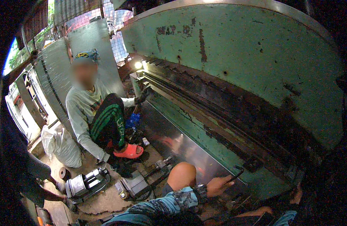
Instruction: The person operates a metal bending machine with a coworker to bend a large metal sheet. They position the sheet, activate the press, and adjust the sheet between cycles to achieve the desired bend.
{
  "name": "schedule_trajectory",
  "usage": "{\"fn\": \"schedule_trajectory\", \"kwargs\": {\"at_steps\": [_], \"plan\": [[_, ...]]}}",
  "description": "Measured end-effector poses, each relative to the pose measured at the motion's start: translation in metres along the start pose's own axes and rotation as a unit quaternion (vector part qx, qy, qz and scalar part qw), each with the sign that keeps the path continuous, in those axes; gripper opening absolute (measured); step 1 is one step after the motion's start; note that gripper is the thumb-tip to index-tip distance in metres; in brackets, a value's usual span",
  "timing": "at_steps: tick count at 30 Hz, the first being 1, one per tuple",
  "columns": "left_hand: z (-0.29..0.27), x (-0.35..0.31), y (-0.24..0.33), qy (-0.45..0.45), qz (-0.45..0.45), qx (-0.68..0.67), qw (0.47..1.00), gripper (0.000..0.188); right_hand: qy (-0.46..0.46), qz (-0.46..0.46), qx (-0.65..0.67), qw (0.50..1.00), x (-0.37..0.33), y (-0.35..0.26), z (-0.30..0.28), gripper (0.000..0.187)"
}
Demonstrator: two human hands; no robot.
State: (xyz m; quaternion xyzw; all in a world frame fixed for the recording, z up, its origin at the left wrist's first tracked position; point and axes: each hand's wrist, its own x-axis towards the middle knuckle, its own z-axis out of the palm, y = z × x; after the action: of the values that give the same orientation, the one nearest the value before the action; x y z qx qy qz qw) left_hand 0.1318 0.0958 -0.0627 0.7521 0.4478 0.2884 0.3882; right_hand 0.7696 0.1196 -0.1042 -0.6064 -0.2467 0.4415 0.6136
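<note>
My left hand (218, 186), at the end of a blue camouflage sleeve, is closed on a black L-shaped hex key (239, 173). The key's bent end points up beside the lower green face of a large press brake (226, 49). Just beyond this hand, a shiny metal sheet (181, 141) leans along the machine's base. At the dim lower right, my right hand (297, 194) is near the machine's right end. Its fingers are too dark to read, and I cannot see anything held.
A co-worker (100, 113) squats at the left, one gloved hand (143, 95) at the machine's far end. On the floor are a silver cylindrical machine part (85, 183), a grey metal block assembly (136, 184) and a white sack (62, 147). A lamp (138, 65) glows at the back.
</note>
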Motion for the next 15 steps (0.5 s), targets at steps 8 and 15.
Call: {"fn": "schedule_trajectory", "kwargs": {"at_steps": [8,15], "plan": [[0.002,-0.005,0.002,0.053,0.052,-0.017,0.997,0.039,0.035,-0.045,-0.066,0.996,-0.025,-0.018,0.013,0.044],[0.001,-0.006,0.010,0.033,-0.021,0.037,0.999,0.046,-0.035,-0.081,-0.066,0.994,-0.051,-0.024,0.032,0.052]]}}
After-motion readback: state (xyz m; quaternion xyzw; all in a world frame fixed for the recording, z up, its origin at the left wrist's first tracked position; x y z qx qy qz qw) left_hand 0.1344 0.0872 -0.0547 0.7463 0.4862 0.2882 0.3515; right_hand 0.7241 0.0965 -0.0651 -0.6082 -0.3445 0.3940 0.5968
